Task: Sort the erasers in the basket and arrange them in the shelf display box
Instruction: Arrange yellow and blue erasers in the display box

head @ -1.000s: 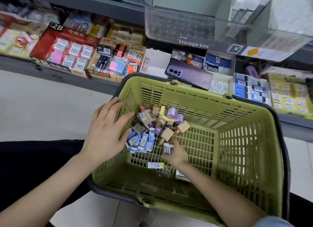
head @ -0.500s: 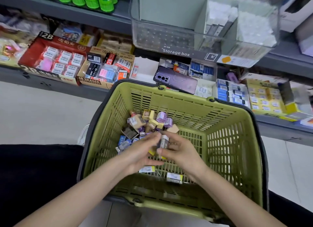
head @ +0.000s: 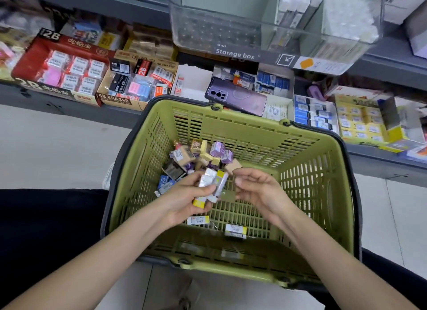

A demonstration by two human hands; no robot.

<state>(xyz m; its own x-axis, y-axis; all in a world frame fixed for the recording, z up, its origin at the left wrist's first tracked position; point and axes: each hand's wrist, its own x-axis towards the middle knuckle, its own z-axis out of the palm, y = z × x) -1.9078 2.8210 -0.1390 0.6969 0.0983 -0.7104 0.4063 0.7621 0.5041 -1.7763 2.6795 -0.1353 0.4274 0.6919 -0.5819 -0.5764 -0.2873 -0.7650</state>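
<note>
a stationery shelf (head: 57,107) runs across the back above a pale floor (head: 57,147). white-and-yellow erasers (head: 211,182) sit bunched in the left hand (head: 184,200), fingers curled round them, over the green basket (head: 312,184). the right hand (head: 258,191) hovers just beside, loosely curled, seemingly empty. two matching erasers (head: 198,220) lie by the basket's near edge; a mixed pile (head: 201,154) fills its far left corner. this looks like gathering one kind; next, probably those two, then the bunch goes to the yellow display box (head: 360,124) at the shelf's right end.
</note>
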